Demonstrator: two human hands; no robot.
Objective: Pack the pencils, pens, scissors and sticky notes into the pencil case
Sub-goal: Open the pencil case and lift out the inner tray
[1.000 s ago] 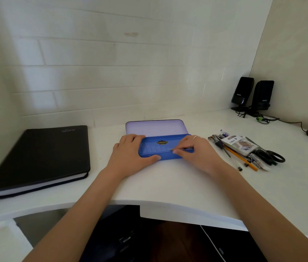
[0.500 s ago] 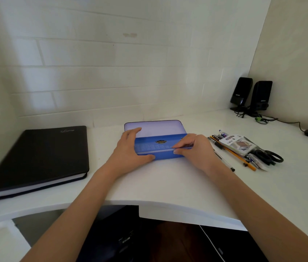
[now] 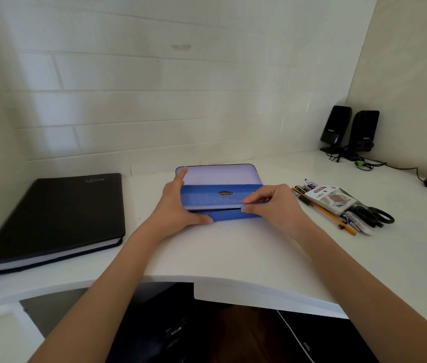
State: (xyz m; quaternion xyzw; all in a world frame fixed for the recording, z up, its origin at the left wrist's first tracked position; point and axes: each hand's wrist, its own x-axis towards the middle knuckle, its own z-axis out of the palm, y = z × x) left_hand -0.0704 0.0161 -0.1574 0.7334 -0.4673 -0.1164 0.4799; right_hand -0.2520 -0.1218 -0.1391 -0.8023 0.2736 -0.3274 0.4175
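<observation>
Home study nook: white desk, notebook, speakers, stationery.

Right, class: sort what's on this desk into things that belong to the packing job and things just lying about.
Part of the job:
- pencil case, held by the left hand and right hand
- pencils and pens
- scissors
- sticky notes packet

Just lying about:
- black notebook
- two speakers
- cable
</observation>
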